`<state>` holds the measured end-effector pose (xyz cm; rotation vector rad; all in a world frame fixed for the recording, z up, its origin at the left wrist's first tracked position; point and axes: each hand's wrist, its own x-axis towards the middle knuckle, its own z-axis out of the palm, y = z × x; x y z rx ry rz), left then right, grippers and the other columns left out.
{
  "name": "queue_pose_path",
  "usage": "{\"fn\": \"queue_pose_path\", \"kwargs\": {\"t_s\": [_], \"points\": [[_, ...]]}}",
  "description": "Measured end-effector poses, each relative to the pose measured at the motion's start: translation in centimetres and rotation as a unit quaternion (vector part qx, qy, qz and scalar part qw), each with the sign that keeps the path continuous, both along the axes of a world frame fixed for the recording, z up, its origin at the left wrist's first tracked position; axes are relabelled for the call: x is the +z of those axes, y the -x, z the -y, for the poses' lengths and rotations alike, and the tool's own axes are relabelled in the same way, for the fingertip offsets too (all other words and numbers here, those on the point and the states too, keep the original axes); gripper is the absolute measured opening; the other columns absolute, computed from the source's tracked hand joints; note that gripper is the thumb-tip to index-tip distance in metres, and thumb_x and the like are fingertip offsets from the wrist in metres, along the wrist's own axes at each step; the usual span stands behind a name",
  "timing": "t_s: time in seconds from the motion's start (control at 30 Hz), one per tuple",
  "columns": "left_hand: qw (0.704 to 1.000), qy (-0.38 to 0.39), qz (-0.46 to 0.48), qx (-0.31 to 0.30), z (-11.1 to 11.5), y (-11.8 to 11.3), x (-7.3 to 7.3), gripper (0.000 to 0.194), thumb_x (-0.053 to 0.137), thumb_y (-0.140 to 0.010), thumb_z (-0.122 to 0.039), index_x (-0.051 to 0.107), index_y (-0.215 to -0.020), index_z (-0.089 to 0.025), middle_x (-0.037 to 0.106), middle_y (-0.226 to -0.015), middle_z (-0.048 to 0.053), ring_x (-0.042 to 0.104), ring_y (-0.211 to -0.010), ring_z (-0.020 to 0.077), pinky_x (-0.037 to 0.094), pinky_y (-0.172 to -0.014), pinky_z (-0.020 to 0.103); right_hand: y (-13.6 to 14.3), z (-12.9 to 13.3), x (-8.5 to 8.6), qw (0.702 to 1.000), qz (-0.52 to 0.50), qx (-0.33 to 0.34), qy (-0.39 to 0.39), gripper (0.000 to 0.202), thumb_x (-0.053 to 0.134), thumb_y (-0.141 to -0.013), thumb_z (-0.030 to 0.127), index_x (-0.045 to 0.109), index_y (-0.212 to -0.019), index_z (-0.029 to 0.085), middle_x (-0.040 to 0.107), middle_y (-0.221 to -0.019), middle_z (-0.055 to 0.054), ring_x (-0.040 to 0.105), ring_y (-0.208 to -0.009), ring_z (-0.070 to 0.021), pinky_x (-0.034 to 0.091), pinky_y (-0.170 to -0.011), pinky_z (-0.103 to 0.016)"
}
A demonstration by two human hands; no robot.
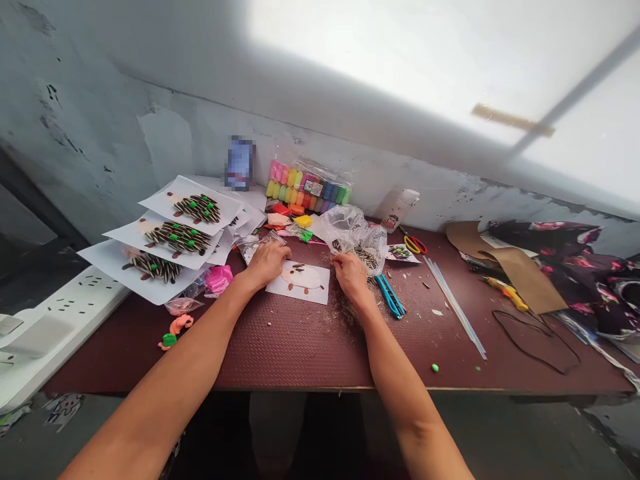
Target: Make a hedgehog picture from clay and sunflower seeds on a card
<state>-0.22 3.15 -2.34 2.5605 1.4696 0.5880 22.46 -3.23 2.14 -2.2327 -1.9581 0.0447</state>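
A white card lies on the table with a pale hedgehog-like shape on it, several brown dots and a few striped seeds near its top. My left hand rests at the card's upper left corner, fingers bent together against it. Just off the card's right edge, my right hand is closed in a pinch; whatever is between its fingertips is too small to make out. Behind that hand, an open clear plastic bag holds many striped sunflower seeds.
Finished-looking seed hedgehog cards are stacked at left by a white power strip. Coloured clay packs lean on the wall. Right of my hand are a blue utility knife, scissors, glue sticks and a yellow glue gun.
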Motion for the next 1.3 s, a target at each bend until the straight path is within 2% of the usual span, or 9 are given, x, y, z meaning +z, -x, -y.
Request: {"fn": "queue_pose_path", "kwargs": {"t_s": [0.23, 0.47, 0.7, 0.9, 1.17, 1.3], "points": [[1.0, -0.007, -0.011, -0.002, 0.1, 0.0, -0.1, 0.034, 0.048, -0.089, -0.013, 0.079, -0.101, -0.02, 0.073, -0.103, 0.01, 0.067, -0.099, 0.0261, 0.051, -0.092, 0.039, -1.0, 0.0, 0.1, 0.999, 0.038, -0.016, 0.012, 0.032, 0.05, -0.102, 0.023, 0.077, -0.118, 0.02, 0.074, -0.115, -0.01, 0.066, -0.109, -0.0204, 0.044, -0.089, -0.026], [0.999, -0.031, 0.005, -0.016, 0.0, 0.1, -0.3, 0.031, 0.049, -0.088, -0.013, 0.078, -0.097, -0.02, 0.075, -0.1, 0.009, 0.068, -0.096, 0.0252, 0.052, -0.089, 0.038, -1.9, 0.0, 0.1, 0.999, 0.044, -0.007, -0.009, 0.027, 0.056, -0.096, 0.018, 0.08, -0.107, 0.019, 0.075, -0.109, -0.013, 0.067, -0.103, -0.0239, 0.046, -0.084, -0.03], [0.999, -0.029, 0.013, -0.02, -0.2, 0.1, -0.9, 0.03, 0.05, -0.087, -0.011, 0.078, -0.096, -0.021, 0.074, -0.099, 0.009, 0.067, -0.098, 0.0251, 0.051, -0.09, 0.037, -3.0, -0.1, -0.8, 0.996, 0.083, -0.021, -0.005, 0.018, 0.072, -0.089, 0.025, 0.078, -0.104, 0.017, 0.072, -0.111, -0.014, 0.066, -0.103, -0.0236, 0.046, -0.086, -0.03], [1.0, -0.026, 0.004, -0.008, -0.2, -0.1, -1.0, 0.031, 0.051, -0.088, -0.012, 0.079, -0.098, -0.021, 0.074, -0.1, 0.01, 0.067, -0.098, 0.0262, 0.051, -0.091, 0.039, -2.6, -0.7, -0.7, 0.997, 0.061, -0.04, -0.006, 0.023, 0.059, -0.098, 0.027, 0.077, -0.111, 0.019, 0.07, -0.114, -0.014, 0.065, -0.106, -0.0247, 0.046, -0.085, -0.031], [1.0, -0.029, 0.0, -0.01, 0.0, -0.1, -0.9, 0.029, 0.052, -0.089, -0.014, 0.079, -0.097, -0.021, 0.073, -0.097, 0.011, 0.066, -0.098, 0.0272, 0.051, -0.09, 0.04, -2.0, -1.3, -0.8, 0.999, 0.04, -0.029, -0.016, 0.024, 0.055, -0.098, 0.023, 0.076, -0.107, 0.018, 0.07, -0.112, -0.015, 0.064, -0.104, -0.0252, 0.045, -0.084, -0.031], [1.0, -0.026, 0.006, -0.009, 0.0, -0.1, -0.9, 0.03, 0.052, -0.089, -0.013, 0.079, -0.097, -0.02, 0.073, -0.097, 0.011, 0.066, -0.098, 0.0275, 0.051, -0.091, 0.041, -1.9, -1.0, -0.4, 0.998, 0.002, -0.012, -0.067, 0.026, 0.053, -0.096, 0.02, 0.076, -0.106, 0.016, 0.072, -0.108, -0.014, 0.064, -0.102, -0.0245, 0.045, -0.085, -0.031]]}}
